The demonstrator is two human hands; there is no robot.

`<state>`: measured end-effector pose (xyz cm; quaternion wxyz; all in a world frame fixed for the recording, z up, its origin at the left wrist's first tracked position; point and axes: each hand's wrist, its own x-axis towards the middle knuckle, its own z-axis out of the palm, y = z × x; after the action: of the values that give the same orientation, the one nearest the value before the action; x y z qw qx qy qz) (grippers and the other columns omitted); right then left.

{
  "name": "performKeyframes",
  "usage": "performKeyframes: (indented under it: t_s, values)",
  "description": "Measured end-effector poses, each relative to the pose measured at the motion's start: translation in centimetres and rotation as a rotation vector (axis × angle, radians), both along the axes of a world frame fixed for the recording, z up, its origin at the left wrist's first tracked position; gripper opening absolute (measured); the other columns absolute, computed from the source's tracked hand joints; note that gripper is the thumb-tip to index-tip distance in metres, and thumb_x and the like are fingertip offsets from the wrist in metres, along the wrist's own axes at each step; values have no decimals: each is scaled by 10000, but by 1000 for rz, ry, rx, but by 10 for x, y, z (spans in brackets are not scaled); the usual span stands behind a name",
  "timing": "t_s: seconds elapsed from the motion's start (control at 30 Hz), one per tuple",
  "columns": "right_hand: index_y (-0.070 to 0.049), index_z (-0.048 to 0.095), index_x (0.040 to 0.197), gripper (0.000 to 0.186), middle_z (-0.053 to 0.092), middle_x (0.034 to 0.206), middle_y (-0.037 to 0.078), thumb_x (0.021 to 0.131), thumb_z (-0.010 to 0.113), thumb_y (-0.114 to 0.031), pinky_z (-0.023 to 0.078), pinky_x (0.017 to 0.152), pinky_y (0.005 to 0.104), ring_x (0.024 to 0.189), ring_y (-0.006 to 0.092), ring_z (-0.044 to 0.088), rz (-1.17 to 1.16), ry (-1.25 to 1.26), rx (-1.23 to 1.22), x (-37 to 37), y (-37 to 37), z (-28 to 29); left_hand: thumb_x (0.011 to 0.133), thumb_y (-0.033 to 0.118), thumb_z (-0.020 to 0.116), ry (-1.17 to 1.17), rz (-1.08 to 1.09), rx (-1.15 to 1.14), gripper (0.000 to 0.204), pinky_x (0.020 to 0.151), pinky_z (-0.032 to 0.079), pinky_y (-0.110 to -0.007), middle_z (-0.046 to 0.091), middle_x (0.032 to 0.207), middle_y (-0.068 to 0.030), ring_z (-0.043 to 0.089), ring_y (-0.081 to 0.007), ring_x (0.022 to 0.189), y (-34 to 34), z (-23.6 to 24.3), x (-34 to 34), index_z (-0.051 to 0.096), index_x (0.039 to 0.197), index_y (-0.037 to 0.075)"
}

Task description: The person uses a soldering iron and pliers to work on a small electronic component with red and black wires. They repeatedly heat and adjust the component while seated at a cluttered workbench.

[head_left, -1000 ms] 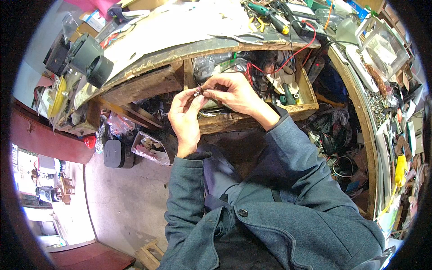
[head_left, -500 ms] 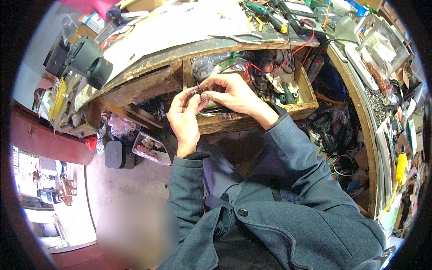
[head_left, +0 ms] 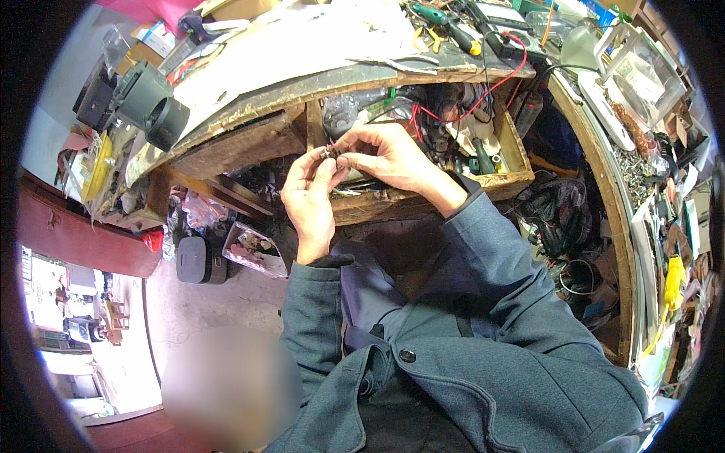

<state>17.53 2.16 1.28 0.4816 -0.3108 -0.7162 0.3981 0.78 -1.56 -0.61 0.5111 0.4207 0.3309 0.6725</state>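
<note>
A small metal part (head_left: pixel 328 152), dark with a shiny bit, sits between the fingertips of both hands; its exact kind is too small to make out. My left hand (head_left: pixel 310 198) pinches it from the left with thumb and fingers. From the right, my right hand (head_left: pixel 389 157) closes its thumb and forefinger on the same part. Both hands are above the front edge of an open wooden drawer (head_left: pixel 517 143). Inside the drawer lie cables, clear plastic and a green-handled screwdriver (head_left: pixel 482 157), partly hidden behind my right hand.
A bench (head_left: pixel 287 57) with a pale sheet spans the far side, bearing yellow-handled pliers (head_left: pixel 427 39) and screwdrivers. A red wire (head_left: pixel 522 64) hangs from the bench into the drawer. Clutter fills the right-hand bench. Below left stand a black case (head_left: pixel 194 259) and an open box (head_left: pixel 255 249).
</note>
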Motion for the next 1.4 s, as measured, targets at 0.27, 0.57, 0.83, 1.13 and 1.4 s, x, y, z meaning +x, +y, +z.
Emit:
performKeyframes:
  t_s: [0.27, 0.57, 0.83, 1.13, 1.4]
  values:
    - [-9, 708, 1032, 175, 715, 813, 60, 919, 712, -143, 523, 702, 264, 765, 87, 641, 22, 31, -17, -2, -2, 2, 952, -11, 633, -1, 10, 3, 232, 879, 609, -342, 673, 1107, -109, 688, -187, 974, -1, 1, -1, 613, 1182, -40]
    - [1, 707, 1038, 178, 735, 862, 80, 949, 677, -150, 534, 737, 283, 794, 105, 660, -30, -56, 6, 1, -1, 3, 932, -28, 651, 5, 5, 2, 232, 860, 613, -338, 682, 1106, -117, 685, -190, 982, -1, 2, 0, 635, 1163, -41]
    - [9, 703, 1043, 163, 661, 807, 9, 974, 651, -130, 471, 661, 254, 745, 61, 555, -2, -107, -64, 1, -2, 4, 876, -52, 705, 40, 44, 3, 297, 795, 614, -330, 684, 1103, -110, 675, -177, 947, -1, 2, 2, 641, 1166, -42]
    - [-3, 713, 991, 180, 682, 791, 33, 952, 679, -175, 486, 670, 273, 736, 74, 581, -59, -117, -17, 2, -2, 6, 844, -72, 728, 103, 99, 52, 393, 908, 536, -275, 692, 1118, -83, 661, -143, 991, 0, 2, 2, 627, 1221, -22]
    - [-7, 715, 942, 202, 700, 782, 48, 929, 710, -209, 498, 684, 284, 735, 79, 599, 23, -69, -45, 1, -1, 3, 830, -61, 752, 208, 185, 40, 451, 982, 493, -296, 663, 1185, -83, 625, -165, 1078, -3, 3, 7, 614, 1257, -8]
